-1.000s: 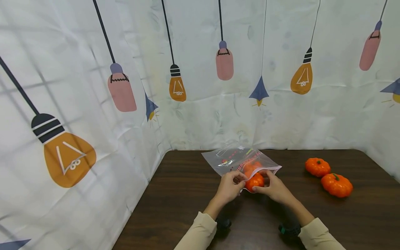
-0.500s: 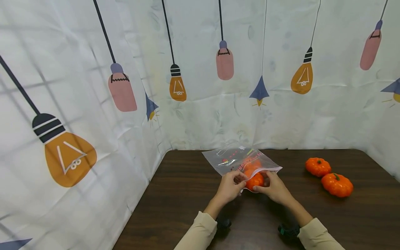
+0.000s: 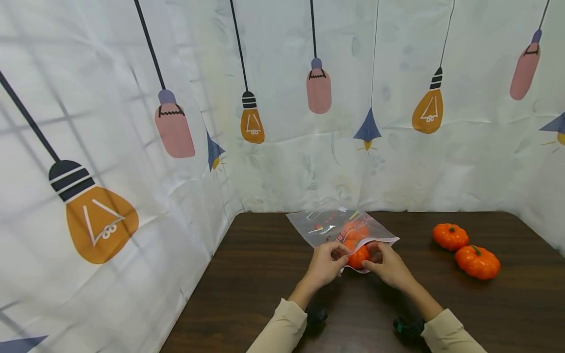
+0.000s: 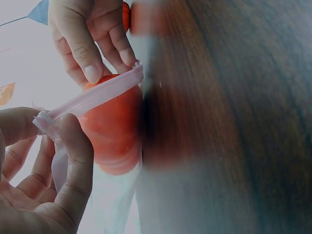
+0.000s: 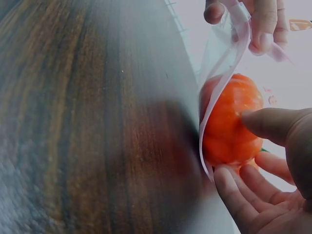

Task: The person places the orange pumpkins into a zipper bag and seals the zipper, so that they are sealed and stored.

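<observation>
A clear zip bag (image 3: pixel 322 230) with red print lies toward the table's back, its mouth facing me. Inside it are orange mini pumpkins, the front one (image 3: pixel 359 257) just within the mouth and others blurred behind the plastic. My left hand (image 3: pixel 324 266) pinches the pinkish zip edge (image 4: pixel 97 97) between thumb and fingers, lifting it. At the mouth's right side my right hand (image 3: pixel 390 266) holds the front pumpkin, thumb on its near face and fingers round its side in the right wrist view. The fingertips' far contact is partly hidden.
Two orange mini pumpkins, one farther back (image 3: pixel 450 237) and one nearer (image 3: pixel 477 262), sit on the right of the dark wooden table (image 3: pixel 247 284). A white curtain (image 3: pixel 282 171) printed with lamps stands behind and along the left.
The front pumpkin has shifted slightly deeper into the bag, with my right thumb and fingers following. My left hand stays on the zip edge, and the two outside pumpkins have not moved.
</observation>
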`<state>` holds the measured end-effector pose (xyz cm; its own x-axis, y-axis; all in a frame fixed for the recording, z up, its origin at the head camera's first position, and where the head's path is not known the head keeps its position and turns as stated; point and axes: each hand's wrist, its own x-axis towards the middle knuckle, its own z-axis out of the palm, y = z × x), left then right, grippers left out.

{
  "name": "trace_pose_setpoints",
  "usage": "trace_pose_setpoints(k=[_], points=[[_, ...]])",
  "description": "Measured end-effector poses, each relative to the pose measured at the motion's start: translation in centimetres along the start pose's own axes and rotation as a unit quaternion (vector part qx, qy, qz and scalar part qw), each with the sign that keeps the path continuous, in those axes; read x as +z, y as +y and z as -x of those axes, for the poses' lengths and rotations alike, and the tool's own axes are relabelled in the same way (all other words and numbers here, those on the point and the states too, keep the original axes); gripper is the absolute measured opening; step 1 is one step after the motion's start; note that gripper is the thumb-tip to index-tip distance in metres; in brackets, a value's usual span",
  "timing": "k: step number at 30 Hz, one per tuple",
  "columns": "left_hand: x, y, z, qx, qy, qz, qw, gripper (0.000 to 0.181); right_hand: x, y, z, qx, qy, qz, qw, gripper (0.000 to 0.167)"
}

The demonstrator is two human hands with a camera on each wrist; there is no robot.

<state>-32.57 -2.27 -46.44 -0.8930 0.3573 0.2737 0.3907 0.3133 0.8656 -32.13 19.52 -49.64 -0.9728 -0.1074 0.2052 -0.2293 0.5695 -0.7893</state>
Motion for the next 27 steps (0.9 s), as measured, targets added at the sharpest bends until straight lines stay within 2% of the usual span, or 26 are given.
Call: trace_pose_setpoints(k=[8, 12, 20, 27], points=[[0.08, 0.01, -0.02, -0.002, -0.003, 0.005, 1.0000, 0.008, -0.03, -0.06, 0.21, 0.011, -0.003, 0.007, 0.9999, 0.036], [0.09, 0.00, -0.04, -0.003, -0.005, 0.003, 1.0000, 0.008, -0.07, -0.13, 0.15, -0.002, -0.011, -0.002, 0.9999, 0.036], [0.02, 0.00, -0.06, 0.003, -0.001, 0.003, 1.0000, 0.009, 0.00, -0.42, 0.11, -0.052, -0.083, -0.043, 0.9942, 0.042], [-0.06, -0.03, -0.13, 0.001, -0.002, 0.003, 1.0000, 0.009, -0.09, -0.76, 0.35, -0.082, -0.112, -0.052, 0.9889, 0.044]])
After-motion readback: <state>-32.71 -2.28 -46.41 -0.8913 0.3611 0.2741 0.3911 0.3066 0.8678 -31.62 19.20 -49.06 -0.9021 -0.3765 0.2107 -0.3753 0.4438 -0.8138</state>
